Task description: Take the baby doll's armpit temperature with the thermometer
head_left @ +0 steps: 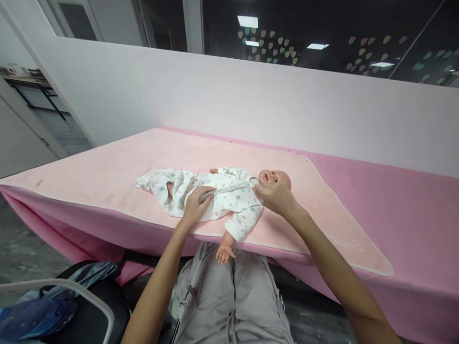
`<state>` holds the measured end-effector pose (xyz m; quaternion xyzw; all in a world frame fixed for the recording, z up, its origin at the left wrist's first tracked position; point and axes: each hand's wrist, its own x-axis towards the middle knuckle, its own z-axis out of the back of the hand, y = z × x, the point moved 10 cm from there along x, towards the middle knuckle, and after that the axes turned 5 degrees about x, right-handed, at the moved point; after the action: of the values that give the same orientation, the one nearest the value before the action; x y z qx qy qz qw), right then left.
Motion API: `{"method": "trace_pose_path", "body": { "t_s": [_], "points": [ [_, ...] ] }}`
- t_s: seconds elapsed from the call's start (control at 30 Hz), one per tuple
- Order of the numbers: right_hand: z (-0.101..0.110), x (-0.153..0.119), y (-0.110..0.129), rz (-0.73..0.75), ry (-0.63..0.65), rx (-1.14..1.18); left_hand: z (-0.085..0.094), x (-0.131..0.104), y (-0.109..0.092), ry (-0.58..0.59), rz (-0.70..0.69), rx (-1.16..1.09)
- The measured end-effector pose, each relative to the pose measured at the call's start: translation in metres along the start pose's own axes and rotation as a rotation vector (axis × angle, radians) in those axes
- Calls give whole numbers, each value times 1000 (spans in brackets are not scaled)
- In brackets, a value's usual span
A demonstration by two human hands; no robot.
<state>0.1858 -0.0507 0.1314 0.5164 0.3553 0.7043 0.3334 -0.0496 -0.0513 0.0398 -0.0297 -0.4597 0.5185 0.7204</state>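
Note:
A baby doll [274,178] lies on its back, its head to the right. It wears a white baby romper [233,196] with small coloured prints and a fastening strip down the front. My left hand [198,204] is closed at the romper's waist, thumb and fingers pinching the front edge. At the collar, the fingers of my right hand [275,197] are closed on the fabric by the neck, and this hand covers part of the doll's head. One doll hand [225,248] hangs past the near edge. The romper's legs lie loosely to the left.
Beneath the doll, a peach mat [118,162] covers a pink cloth [405,210] on the table. A white wall [251,100] rises behind it. At lower left, a chair [103,296] holds a blue bottle [39,315], with a pale curved tube [82,289] beside it.

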Motion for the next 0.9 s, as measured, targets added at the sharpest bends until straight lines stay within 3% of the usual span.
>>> {"method": "trace_pose_path", "body": {
  "t_s": [0.1, 0.2, 0.27, 0.37, 0.5, 0.53, 0.6, 0.63, 0.73, 0.77, 0.83, 0.9],
  "points": [
    [-12, -1, -1, 57, -24, -36, 0, 0, 1, -2, 9, -2],
    [-35, -9, 4, 180, 58, -189, -1, 0, 1, 4, -1, 2],
    [-40, -12, 5, 222, 53, -244, 0, 0, 0, -3, -8, -9],
    [-19, -13, 6, 216, -149, -200, 1, 0, 1, -8, -3, -22],
    [-21, -15, 11, 211, -46, -152, 1, 0, 0, -8, -5, -26],
    [-14, -16, 13, 203, -110, -111, 1, 0, 0, -8, -8, -26],
    [15, -25, 16, 190, -395, -10, 1, 0, -1, -6, -16, -26],
    [19, -27, 18, 186, -437, 6, 1, 0, -1, -7, -20, -26],
    [-2, -16, 24, 161, -200, -54, 2, -1, -1, -19, -24, -33],
    [1, -14, 24, 156, -200, -58, 2, -1, 0, -21, -20, -36],
    [29, -17, 23, 145, -429, -11, 2, -1, 1, -19, -15, -39],
    [42, -19, 13, 76, -513, 29, 2, -1, 1, -16, -12, -38]
  ]
}}
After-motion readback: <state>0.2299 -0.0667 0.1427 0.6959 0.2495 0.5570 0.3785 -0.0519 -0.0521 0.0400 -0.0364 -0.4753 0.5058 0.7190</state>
